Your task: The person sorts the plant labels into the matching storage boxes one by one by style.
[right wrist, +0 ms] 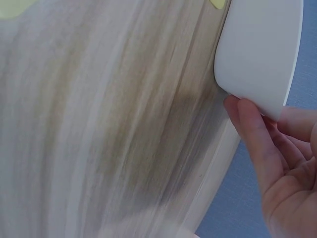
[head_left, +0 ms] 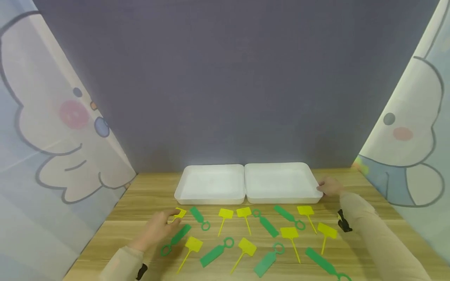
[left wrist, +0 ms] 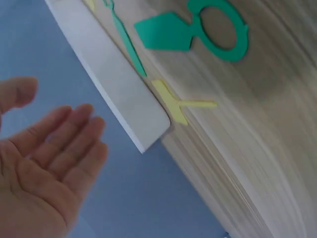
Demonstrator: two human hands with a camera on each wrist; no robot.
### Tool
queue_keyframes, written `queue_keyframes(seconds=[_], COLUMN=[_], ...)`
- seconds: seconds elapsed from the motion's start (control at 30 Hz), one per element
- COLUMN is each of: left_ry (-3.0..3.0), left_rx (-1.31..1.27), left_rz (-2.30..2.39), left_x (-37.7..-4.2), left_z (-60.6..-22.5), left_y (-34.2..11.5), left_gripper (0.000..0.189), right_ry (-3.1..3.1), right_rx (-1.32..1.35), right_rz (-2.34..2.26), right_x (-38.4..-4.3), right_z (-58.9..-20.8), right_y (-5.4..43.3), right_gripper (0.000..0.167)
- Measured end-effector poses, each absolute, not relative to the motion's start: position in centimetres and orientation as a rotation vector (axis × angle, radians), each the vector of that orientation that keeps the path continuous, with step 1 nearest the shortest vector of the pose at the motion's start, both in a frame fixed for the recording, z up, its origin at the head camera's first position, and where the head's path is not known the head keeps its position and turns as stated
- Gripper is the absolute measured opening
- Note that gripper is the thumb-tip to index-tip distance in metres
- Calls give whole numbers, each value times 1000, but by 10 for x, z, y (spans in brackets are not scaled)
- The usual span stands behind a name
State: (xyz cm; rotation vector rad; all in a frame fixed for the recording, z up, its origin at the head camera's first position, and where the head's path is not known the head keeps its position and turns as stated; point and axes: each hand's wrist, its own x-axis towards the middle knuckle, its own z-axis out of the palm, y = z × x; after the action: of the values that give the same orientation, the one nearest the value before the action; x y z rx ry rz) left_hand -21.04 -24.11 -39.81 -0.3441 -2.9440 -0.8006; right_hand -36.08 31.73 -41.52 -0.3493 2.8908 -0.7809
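Note:
At the right white tray, my right hand grips the near right corner. The right wrist view shows its thumb at the rim and fingertips against the lower outer wall of the tray. My left hand hovers over the table's left side, fingers loosely extended, holding nothing. In the head view its fingertips overlap a yellow T-shaped plant label. Close by lie a green ring tag and another green ring tag.
A second white tray stands left against the first. Several yellow plant labels and green ring tags are spread on the wooden table before the trays. A dark panel rises behind; printed curtains flank the table.

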Motion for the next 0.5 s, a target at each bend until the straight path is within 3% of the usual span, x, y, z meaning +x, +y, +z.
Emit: queue_keyframes(seconds=[0.5], left_ry=[-3118], left_rx=[-40], left_rz=[-694], left_x=[-225], left_z=[-405], left_y=[-257], left_gripper=[34], right_ry=[2890], right_rx=[-295], right_rz=[-751], right_x=[-360], right_z=[-414], right_y=[317], right_gripper=[28])
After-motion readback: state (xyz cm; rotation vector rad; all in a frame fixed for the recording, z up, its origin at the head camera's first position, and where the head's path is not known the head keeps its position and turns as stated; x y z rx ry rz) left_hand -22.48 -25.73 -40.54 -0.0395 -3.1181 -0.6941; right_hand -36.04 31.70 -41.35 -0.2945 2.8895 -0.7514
